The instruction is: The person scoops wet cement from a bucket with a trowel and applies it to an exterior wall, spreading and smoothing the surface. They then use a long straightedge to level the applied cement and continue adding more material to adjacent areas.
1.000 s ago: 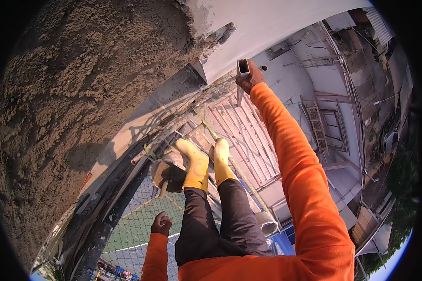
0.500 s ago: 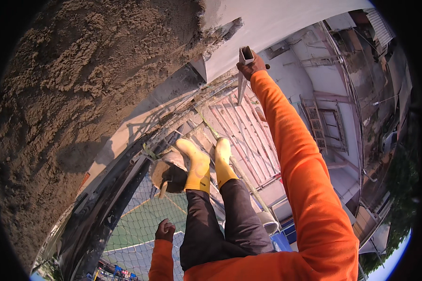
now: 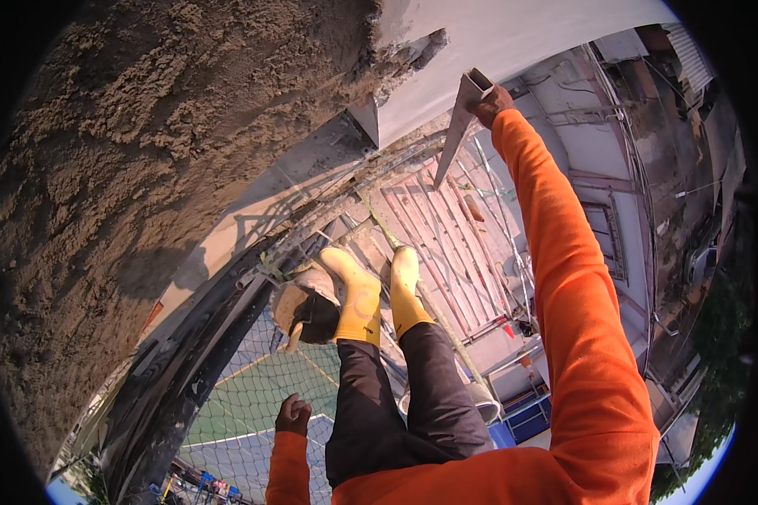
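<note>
While rough mortar-coated wall [image 3: 143, 151] is filling space left of right hand [image 3: 491, 105], smooth white wall [image 3: 531, 34] is curving beyond it. Rectangular hollow bar [image 3: 459, 126] is slanting down from right hand, which is gripping it near upper end. Left hand [image 3: 293, 414], well apart from right, is curling loosely, holding nothing visible. Steady handling is probably calling for left hand lower on bar, balancing its length.

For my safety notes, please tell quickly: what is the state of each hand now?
Left hand: loosely open, nothing visible in it.
Right hand: closed around the hollow bar.
</note>
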### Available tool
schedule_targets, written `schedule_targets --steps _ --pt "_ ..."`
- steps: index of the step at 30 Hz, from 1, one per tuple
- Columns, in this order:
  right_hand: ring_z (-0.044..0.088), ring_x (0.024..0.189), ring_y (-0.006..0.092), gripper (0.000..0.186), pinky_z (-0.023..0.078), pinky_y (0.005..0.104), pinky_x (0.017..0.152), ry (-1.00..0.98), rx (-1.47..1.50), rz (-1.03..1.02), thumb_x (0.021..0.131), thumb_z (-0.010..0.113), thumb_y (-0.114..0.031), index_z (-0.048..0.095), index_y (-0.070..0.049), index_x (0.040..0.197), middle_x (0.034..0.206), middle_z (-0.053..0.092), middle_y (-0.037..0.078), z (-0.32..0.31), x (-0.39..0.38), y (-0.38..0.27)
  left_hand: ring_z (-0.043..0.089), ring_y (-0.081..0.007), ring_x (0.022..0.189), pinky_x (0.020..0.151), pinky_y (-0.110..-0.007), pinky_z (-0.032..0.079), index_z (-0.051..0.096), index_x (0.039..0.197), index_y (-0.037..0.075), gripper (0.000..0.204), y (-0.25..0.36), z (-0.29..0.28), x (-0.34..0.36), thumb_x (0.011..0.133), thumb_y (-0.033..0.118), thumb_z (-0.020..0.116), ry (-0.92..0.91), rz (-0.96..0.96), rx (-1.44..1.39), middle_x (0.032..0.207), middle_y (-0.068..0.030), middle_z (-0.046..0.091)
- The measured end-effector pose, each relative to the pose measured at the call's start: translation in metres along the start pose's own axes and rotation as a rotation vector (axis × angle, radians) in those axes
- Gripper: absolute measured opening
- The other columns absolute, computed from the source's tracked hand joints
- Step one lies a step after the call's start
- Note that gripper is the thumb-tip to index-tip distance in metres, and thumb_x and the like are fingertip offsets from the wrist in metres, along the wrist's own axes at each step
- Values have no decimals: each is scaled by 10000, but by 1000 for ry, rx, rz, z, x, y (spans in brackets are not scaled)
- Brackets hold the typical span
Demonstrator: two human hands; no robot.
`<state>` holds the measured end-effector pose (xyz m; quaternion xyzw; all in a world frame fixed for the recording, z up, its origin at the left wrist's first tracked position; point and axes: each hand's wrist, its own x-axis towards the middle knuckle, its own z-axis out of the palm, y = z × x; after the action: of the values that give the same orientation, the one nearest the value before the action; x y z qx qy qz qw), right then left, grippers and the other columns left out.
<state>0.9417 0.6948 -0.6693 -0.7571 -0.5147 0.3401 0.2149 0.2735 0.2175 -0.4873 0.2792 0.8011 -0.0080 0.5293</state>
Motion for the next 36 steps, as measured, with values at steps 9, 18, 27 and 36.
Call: schedule_targets --steps 9,18,27,36 --pt "694 1021 200 550 537 323 923 371 92 111 741 822 -116 613 -85 1248 1144 726 70 -46 44 59 650 -169 993 917 -312 516 504 1351 -34 555 -33 7 20 885 175 722 -58 -87 19 1084 -109 679" --pt "687 1087 270 544 537 352 942 536 -31 528 758 822 -285 632 -49 1209 1213 701 110 -101 101 76 644 -184 1009 908 -329 525 526 1351 -5 572 -41 1 43 856 171 754 -41 -112 -25 1096 -111 675" --pt "638 1176 296 626 496 367 1002 632 -104 638 782 788 -333 582 -41 1296 1272 666 146 -120 111 83 654 -210 1023 911 -348 532 536 1345 -5 572 -32 7 52 860 215 743 -57 -121 0 1114 -129 684" --pt "559 1280 347 777 447 383 1078 554 -300 613 807 776 -337 434 -31 1434 1392 565 190 -84 53 127 668 -211 1004 926 -350 525 550 1334 -6 569 -26 12 61 856 241 737 -49 -47 -2 1105 -132 695"
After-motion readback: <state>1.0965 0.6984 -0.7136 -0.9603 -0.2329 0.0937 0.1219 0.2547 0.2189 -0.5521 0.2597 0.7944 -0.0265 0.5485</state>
